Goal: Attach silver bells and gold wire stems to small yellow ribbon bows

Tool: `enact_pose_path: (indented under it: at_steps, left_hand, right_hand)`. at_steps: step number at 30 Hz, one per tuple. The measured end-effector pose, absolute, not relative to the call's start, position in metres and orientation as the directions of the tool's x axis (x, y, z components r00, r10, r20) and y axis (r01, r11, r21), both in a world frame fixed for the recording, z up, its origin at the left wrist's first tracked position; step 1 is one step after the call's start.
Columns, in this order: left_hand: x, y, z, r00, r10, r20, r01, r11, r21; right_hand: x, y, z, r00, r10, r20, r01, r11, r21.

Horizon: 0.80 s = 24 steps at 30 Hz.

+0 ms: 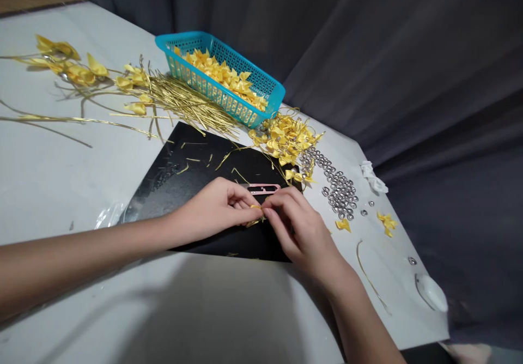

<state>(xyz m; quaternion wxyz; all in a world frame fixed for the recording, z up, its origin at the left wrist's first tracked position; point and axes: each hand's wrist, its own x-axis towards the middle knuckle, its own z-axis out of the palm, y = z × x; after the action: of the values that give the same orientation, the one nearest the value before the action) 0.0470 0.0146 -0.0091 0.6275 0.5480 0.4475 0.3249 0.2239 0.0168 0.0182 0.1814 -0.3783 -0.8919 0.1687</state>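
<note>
Both hands meet over a black mat [212, 238]. My left hand [223, 206] pinches a small yellow ribbon bow [254, 222], mostly hidden by the fingers. Thumb and forefinger of my right hand [300, 225] are pressed together at the bow's right side; what they grip is too small to make out. Just beyond the fingertips lie pink-handled thread snips [263, 189]. Gold wire offcuts [182, 169] are scattered over the mat's far part.
A turquoise basket [161, 41] of yellow bows stands at the back. Left of it lie gold ties [192, 102] and bows with long stems [81, 74]. Wired bows [286, 138] and silver rings [342, 192] are heaped at right. A white oval object [432, 293] sits near the right edge.
</note>
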Motion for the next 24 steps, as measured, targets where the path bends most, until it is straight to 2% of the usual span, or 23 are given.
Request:
enact_pose_path:
  at_steps: [4, 10, 16, 24]
  left_hand:
    - [0.048, 0.014, -0.01, 0.379, 0.905, -0.191, 0.047, 0.188, 0.981]
    - [0.051, 0.011, -0.01, 0.342, 0.935, -0.097, -0.006, 0.105, 0.994]
    - [0.051, 0.012, -0.009, 0.395, 0.896, -0.202, -0.114, 0.266, 0.957]
    - [0.049, 0.014, -0.009, 0.41, 0.877, -0.251, -0.099, 0.317, 0.943]
  right_hand:
    - [0.223, 0.017, 0.016, -0.614, 0.76, 0.213, 0.603, 0.626, -0.495]
    - [0.222, 0.016, 0.013, -0.544, 0.79, 0.284, 0.571, 0.596, -0.565]
    - [0.219, 0.016, 0.009, -0.528, 0.804, 0.272, 0.565, 0.572, -0.594]
    - [0.22, 0.015, 0.007, -0.472, 0.85, 0.235, 0.561, 0.495, -0.664]
